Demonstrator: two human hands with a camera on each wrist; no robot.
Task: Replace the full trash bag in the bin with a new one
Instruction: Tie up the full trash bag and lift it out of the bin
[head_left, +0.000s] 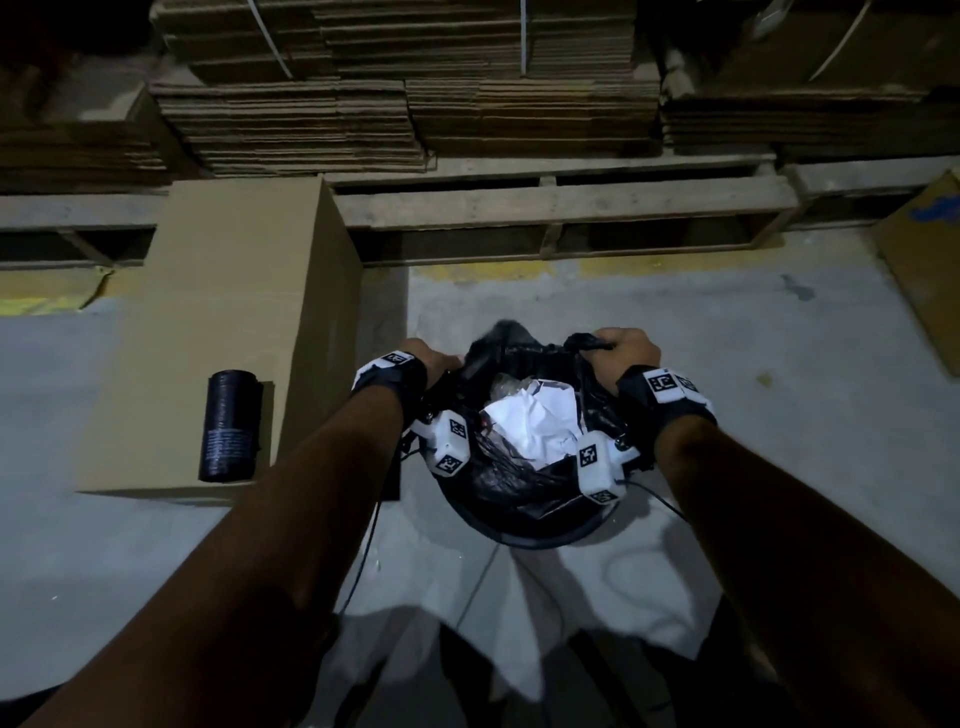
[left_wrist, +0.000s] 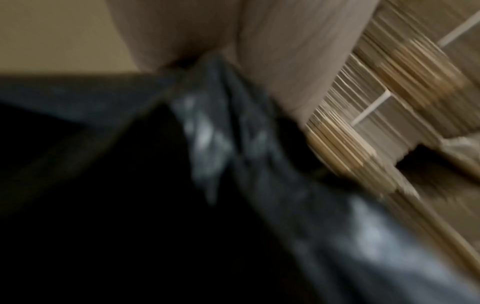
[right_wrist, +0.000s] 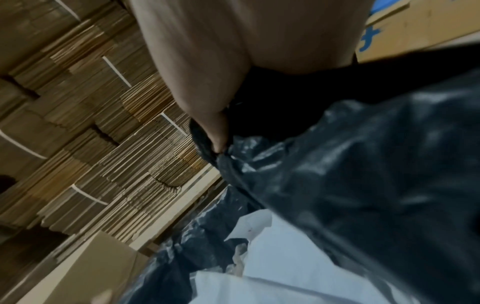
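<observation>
I see a tall plain cardboard box (head_left: 218, 332) standing just left of the round black bin (head_left: 524, 538), on the grey concrete floor (head_left: 727, 374). A roll of black trash bags (head_left: 231, 426) lies on the box's top near its front edge; pale small print runs across its lower part, too small for me to read. Behind the bin, wooden pallets (head_left: 561, 208) carry stacks of flattened corrugated cardboard (head_left: 405, 83) bound with white straps. At the right edge lies another cardboard box (head_left: 924, 270) with blue printing I cannot make out. Thin dark cables trail across the floor in front of the bin.

The full trash bag (head_left: 511, 480) sits inside the bin, its glossy, wrinkled black plastic bunched at the rim, with crumpled white paper (head_left: 530, 421) filling its open mouth. My left hand (head_left: 434, 358) grips the bag's edge on the left side; the left wrist view is heavily blurred, showing only plastic gathered under the palm. My right hand (head_left: 626, 348) is a fist closed on a twisted bunch of the bag's edge at the far right, and the right wrist view shows the black plastic pinched under the thumb (right_wrist: 218, 133).
</observation>
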